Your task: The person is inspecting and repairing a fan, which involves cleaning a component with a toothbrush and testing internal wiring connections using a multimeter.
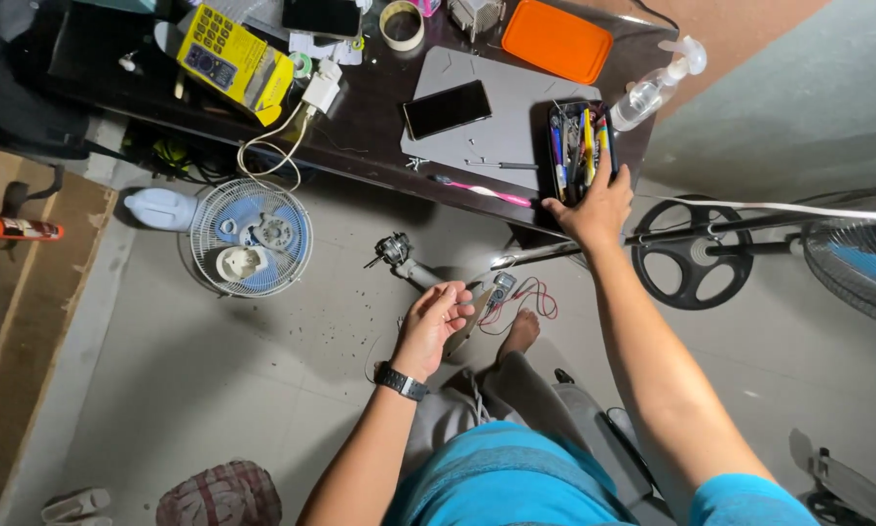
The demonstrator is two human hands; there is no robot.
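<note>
Right hand (pixel 594 206) is up at the tool tray (pixel 580 146), the black one full of pens, screwdrivers & tweezers on the edge of the dark desk (pixel 360 127). Fingers (pixel 608 175) are spread over the tray's near end, touching the tools, not clearly pinching any one of them. Left hand (pixel 434 319) is lower, over the floor, curled loosely round something small; can't tell what it is. Black watch (pixel 401 381) on that wrist. Just beside the left hand a multimeter (pixel 501 289) w/ red and black leads lies on the floor, fan motor (pixel 396 250) near it. Next to the tray on the desk: grey mat (pixel 486 122) w/ a phone (pixel 447 108) on it, pink toothbrush (pixel 486 189), spray bottle (pixel 658 84), orange lid (pixel 557 40). Fan grille (pixel 251 237) on the floor to the left, round fan base (pixel 692 253) to the right.
</note>
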